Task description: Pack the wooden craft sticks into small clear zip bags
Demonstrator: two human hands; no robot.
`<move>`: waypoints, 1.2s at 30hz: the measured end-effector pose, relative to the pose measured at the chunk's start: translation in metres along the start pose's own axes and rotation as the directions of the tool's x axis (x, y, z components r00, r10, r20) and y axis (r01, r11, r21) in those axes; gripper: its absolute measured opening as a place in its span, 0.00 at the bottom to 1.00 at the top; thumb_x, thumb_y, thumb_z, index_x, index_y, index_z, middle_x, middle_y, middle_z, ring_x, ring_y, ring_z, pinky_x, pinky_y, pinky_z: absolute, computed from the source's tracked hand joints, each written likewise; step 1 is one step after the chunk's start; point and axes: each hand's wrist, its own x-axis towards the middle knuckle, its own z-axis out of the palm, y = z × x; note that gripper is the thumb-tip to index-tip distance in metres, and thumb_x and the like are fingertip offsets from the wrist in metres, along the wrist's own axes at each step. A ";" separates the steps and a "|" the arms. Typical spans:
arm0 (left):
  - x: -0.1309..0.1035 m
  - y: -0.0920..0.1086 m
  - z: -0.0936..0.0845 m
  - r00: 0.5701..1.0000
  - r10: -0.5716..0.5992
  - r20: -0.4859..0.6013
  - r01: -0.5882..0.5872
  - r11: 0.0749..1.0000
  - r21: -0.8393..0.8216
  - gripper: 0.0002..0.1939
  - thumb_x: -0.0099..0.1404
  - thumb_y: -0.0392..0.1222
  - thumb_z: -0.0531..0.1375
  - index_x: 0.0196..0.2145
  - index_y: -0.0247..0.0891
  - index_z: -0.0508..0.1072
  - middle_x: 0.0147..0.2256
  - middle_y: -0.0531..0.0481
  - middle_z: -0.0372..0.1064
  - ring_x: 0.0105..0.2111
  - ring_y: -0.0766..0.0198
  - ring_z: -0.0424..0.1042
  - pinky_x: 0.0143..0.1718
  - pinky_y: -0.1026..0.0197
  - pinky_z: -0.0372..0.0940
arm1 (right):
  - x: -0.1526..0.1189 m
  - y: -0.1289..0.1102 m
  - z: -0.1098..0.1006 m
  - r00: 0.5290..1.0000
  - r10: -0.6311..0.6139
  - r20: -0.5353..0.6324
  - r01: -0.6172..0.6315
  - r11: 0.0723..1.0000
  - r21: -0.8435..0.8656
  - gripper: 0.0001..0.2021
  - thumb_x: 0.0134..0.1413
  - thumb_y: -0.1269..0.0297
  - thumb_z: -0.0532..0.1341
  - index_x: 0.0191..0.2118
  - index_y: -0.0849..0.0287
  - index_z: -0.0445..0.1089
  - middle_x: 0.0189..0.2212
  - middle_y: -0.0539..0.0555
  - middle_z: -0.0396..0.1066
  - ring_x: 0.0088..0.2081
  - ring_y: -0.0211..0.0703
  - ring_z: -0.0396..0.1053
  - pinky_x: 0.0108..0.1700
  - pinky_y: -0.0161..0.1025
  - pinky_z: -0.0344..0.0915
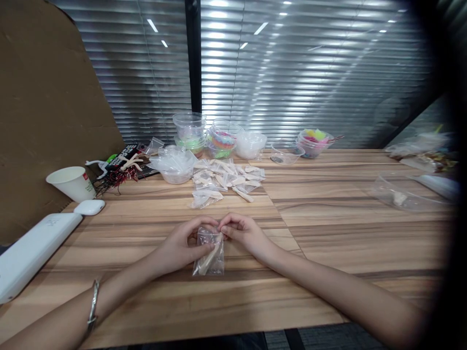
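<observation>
- I watch a wood-grained bench (237, 304).
- Long white device (40, 248) at left — grey marking too faint for me to read.
- Left hand (189, 245) and right hand (248, 234), both pinching.
- White cup (67, 183).
- Clear bag (210, 265), pale piece inside, between both hands: thumb across its front, fingertips at its top corner.
- Red label (85, 177) on the cup — illegible.

room on tabletop (328, 204) rightward, bags (229, 177) blocking ahead

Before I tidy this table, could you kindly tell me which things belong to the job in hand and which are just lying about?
Belonging to the job:
clear bag in left hand and right hand
pale piece inside it
similar bags, probably

Apparently lying about:
white cup
long white object
small white object
</observation>
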 end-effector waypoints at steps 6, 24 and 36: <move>-0.001 0.004 -0.002 0.999 -0.012 0.033 0.010 0.999 0.048 0.17 0.65 0.42 0.56 0.51 0.40 0.64 0.48 0.47 0.65 0.47 0.61 0.65 0.50 0.59 0.61 | 0.000 -0.001 0.002 1.000 0.024 -0.003 -0.023 0.999 0.032 0.12 0.51 0.59 0.62 0.32 0.66 0.68 0.28 0.52 0.68 0.30 0.32 0.63 0.36 0.31 0.59; -0.002 0.010 -0.002 0.992 -0.018 0.124 0.016 1.000 0.019 0.17 0.66 0.42 0.54 0.53 0.44 0.62 0.48 0.50 0.65 0.46 0.63 0.65 0.48 0.63 0.60 | -0.001 -0.003 0.002 1.000 -0.002 0.003 0.002 1.000 0.001 0.12 0.50 0.59 0.62 0.32 0.65 0.68 0.28 0.52 0.67 0.31 0.34 0.63 0.36 0.33 0.59; -0.003 0.003 0.001 0.993 -0.063 0.099 0.068 0.997 -0.047 0.15 0.66 0.41 0.54 0.50 0.41 0.62 0.43 0.50 0.66 0.42 0.65 0.66 0.44 0.63 0.61 | -0.002 0.002 0.002 0.995 -0.023 0.100 0.028 0.998 -0.049 0.10 0.55 0.61 0.59 0.36 0.65 0.66 0.32 0.52 0.66 0.35 0.34 0.64 0.39 0.33 0.59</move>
